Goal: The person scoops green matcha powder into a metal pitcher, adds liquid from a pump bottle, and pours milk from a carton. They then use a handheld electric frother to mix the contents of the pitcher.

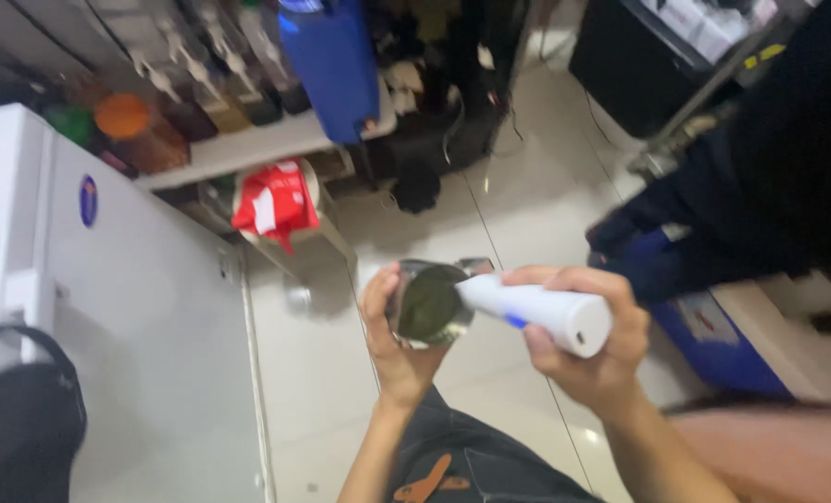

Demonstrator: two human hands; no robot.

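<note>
Pale floor tiles (518, 214) stretch below us, with a white chest-like appliance (145, 307) on our left and a low shelf (248, 149) beyond it crowded with pump bottles (206, 79) and a crumpled red bag (274, 207). A blue container (333, 61) stands at the shelf's end, and a dark-sleeved person (760, 168) is close on our right.

We hold our work in the air over the floor, not on any bench. Our left hand (399, 345) is wrapped around a shiny metal cup (431, 303), tipped so its mouth faces us; inside sits a dark green mass, blurred enough that we cannot tell powder from liquid. Our right hand (591, 349) is clenched around the white handle of a handheld mixer (537, 309), whose narrow end reaches to the cup's mouth and meets the green contents.

We judge the step in hand to be mixing or frothing the green stuff in the cup, and it looks mid-way, since the tool is already at the contents. The next move, as we see it, calls for a steady left-hand hold, the cup kept from tilting further, and the tool tip kept inside the rim so nothing spatters onto the floor or our dark trousers (471, 466).
</note>
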